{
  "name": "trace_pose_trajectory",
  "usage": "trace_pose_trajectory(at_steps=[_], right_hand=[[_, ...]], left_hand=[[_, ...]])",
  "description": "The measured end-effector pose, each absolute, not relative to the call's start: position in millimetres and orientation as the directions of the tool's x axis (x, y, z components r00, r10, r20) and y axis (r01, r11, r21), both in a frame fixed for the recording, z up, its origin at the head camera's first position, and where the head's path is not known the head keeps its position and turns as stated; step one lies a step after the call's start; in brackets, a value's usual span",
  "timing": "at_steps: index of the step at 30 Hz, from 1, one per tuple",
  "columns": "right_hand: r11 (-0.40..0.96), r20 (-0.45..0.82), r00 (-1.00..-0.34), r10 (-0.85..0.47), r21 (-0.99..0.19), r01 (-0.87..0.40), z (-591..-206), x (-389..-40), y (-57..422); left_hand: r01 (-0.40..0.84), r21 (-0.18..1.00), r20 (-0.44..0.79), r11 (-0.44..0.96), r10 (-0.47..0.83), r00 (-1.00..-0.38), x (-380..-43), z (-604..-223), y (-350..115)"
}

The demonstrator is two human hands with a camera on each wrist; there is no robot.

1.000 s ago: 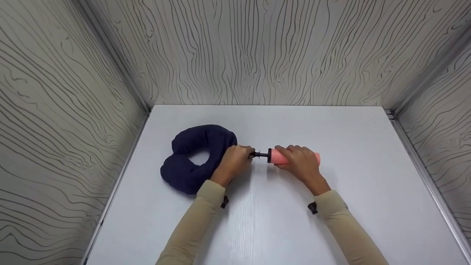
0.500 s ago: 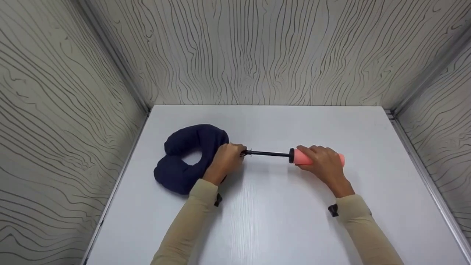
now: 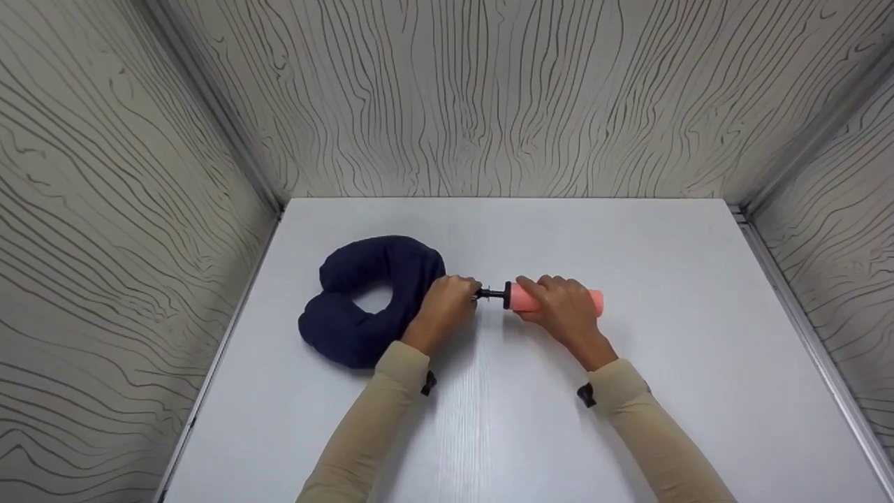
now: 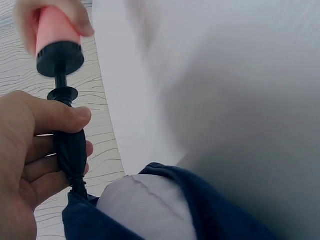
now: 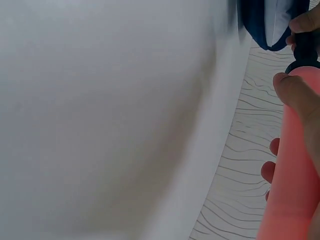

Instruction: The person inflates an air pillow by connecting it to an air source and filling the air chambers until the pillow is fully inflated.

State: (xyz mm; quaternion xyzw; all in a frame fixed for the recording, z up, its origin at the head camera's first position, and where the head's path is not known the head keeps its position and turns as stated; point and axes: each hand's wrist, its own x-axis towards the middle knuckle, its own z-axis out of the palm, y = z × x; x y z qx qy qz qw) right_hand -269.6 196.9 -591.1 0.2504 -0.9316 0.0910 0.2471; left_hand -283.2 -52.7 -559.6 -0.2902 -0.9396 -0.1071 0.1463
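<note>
A navy U-shaped neck pillow (image 3: pixel 412 279) lies on the left half of the table, its opening facing left. In the left wrist view its cover gapes and a pale inner bladder (image 4: pixel 145 205) shows. My left hand (image 3: pixel 447 307) curls round the black handle (image 4: pixel 70 150) of a hand pump, whose tip meets the pillow at the cover's opening. My right hand (image 3: pixel 566 311) grips the pump's pink barrel (image 3: pixel 522 297), thumb near its black end cap. Only a short length of black rod (image 3: pixel 493 293) shows between handle and barrel.
The white table (image 3: pixel 524 433) stretches around the hands and pillow. Wood-grain patterned walls (image 3: pixel 489 98) rise at the back and both sides, with metal rails (image 3: pixel 817 356) along the side edges.
The right hand first drew the pink barrel rightward, exposing a long rod, then pushed it back left toward the left hand. The left hand and pillow shifted slightly left, then back right.
</note>
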Motion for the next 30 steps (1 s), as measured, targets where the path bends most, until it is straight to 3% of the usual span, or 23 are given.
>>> trace_pose_trajectory(at_steps=[12,30], right_hand=[[0.837,0.506,-0.729,-0.462,-0.025,-0.547,-587,-275,191],[0.847,0.522,-0.749,-0.408,-0.091,-0.524,-582,-272,258]], left_hand=[[0.583,0.166,0.310,0.796,0.519,-0.797,-287,-557,-52],[0.571,0.191,0.318,0.799,0.500,-0.806,-295,-551,-74]])
